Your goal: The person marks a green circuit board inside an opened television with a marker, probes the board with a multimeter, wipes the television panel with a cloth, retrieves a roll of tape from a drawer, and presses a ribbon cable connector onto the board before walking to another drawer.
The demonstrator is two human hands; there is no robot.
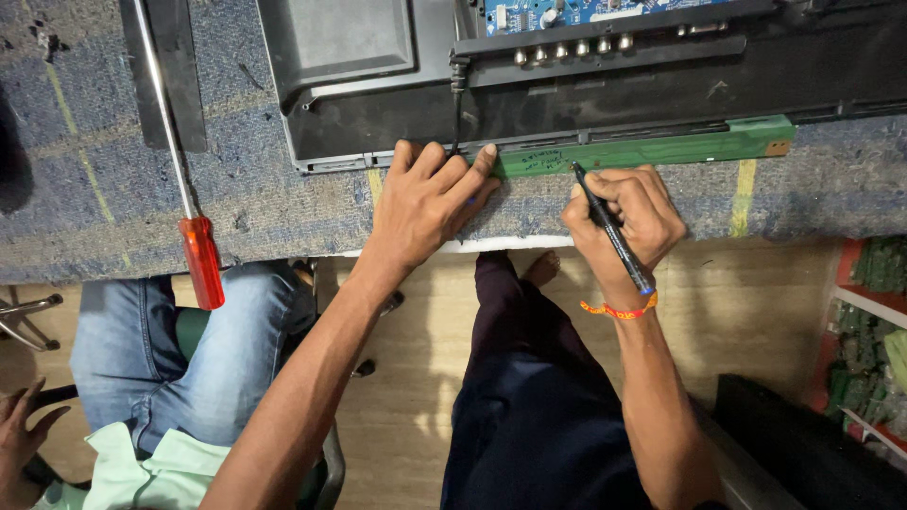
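Note:
A long green circuit strip [652, 148] runs along the near edge of a black flat-screen chassis [586, 99] lying on a carpeted bench. My left hand [430, 198] presses flat on the left end of the strip, fingers spread. My right hand [628, 215] holds a black pen [612, 229] with its tip on the strip, beside dark handwriting on the green surface. An orange thread band circles my right wrist.
A red-handled screwdriver [194, 222] lies on the grey-blue carpet [113, 189] at left, beside a flat black bar [184, 71]. A blue circuit board [567, 11] shows at the top. Another person in jeans [179, 349] sits at left. Red shelves [869, 321] stand at right.

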